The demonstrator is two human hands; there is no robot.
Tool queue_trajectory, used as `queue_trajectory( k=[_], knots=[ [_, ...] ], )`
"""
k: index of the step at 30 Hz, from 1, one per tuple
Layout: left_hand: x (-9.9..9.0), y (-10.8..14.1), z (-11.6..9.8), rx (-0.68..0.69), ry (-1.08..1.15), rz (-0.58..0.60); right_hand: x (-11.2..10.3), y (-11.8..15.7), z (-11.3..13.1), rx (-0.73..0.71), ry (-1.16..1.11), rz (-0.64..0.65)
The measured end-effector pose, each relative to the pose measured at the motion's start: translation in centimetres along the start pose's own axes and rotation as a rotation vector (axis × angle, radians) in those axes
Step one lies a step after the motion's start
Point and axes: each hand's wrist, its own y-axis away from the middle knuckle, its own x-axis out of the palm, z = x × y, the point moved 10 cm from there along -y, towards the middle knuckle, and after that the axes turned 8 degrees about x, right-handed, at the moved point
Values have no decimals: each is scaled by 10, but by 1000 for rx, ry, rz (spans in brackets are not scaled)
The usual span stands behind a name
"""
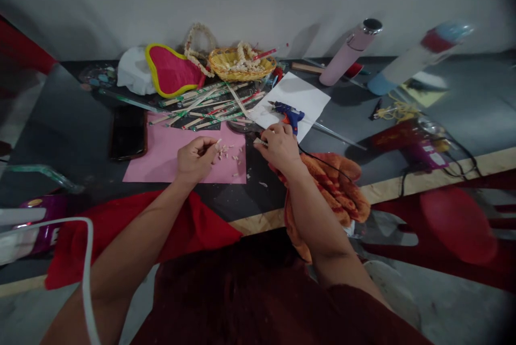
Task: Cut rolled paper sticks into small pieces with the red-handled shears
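Observation:
My left hand (196,159) is over the pink paper (161,165), thumb and fingertips pinched on a small pale piece (219,142). Several short pale bits (223,152) lie scattered on the paper beside those fingertips. To the right, my right hand (282,146) is closed, with a pale stick-like piece (259,142) showing at its thumb; the rest of it is hidden. Just beyond this hand, a blue glue gun (291,112) lies on a white sheet (304,95). Chopsticks in printed wrappers (205,106) are heaped behind the pink paper.
A wicker basket (217,68) holds pale beaded pieces, beside a red and yellow heart-shaped item (173,71). A phone (128,133) lies left. Pink flask (349,55) and clear bottle (407,63) stand at the back right. An orange towel (334,189) and red cloth (193,221) lie along the front edge.

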Motion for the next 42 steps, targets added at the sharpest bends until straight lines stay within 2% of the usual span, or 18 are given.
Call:
queue_trajectory(
  k=[3, 6, 9, 12, 15, 18, 22, 24, 25, 28, 30, 32, 35, 42],
  knots=[
    [0, 0, -2, 1, 7, 7, 2, -1, 1, -34, -12, 8],
    [0, 0, -5, 14, 14, 12, -3, -4, 0, -56, -106, -40],
    [0, 0, -6, 23, 25, 10, -18, -7, -5, -79, -365, -153],
    [2, -1, -2, 21, 52, 23, -30, -10, -21, -33, -767, -231],
    [3, 0, 4, 2, 78, 27, -21, -13, -27, 49, -1170, -106],
    [3, -1, 5, -2, 95, 23, -12, -11, -18, 63, -1480, 67],
    [3, -3, 5, -43, 205, 3, -14, -4, -1, -18, -1643, 238],
    [2, -4, 6, -81, 283, -22, -18, -1, 6, -93, -1571, 252],
    [1, -4, 7, -95, 318, -40, -21, 0, 9, -136, -1480, 216],
    [-1, -4, 9, -127, 394, -80, -33, 5, 16, -272, -1025, -3],
    [-2, -4, 11, -147, 420, -87, -32, 9, 27, -347, -708, -86],
    [-5, -5, 13, -163, 435, -102, -23, 13, 39, -403, -494, -70],
    [-11, -7, 16, -183, 470, -141, -13, 17, 50, -429, -297, -12],
    [-14, -9, 20, -225, 563, -157, -9, 21, 54, -372, -26, 19]
  ],
)
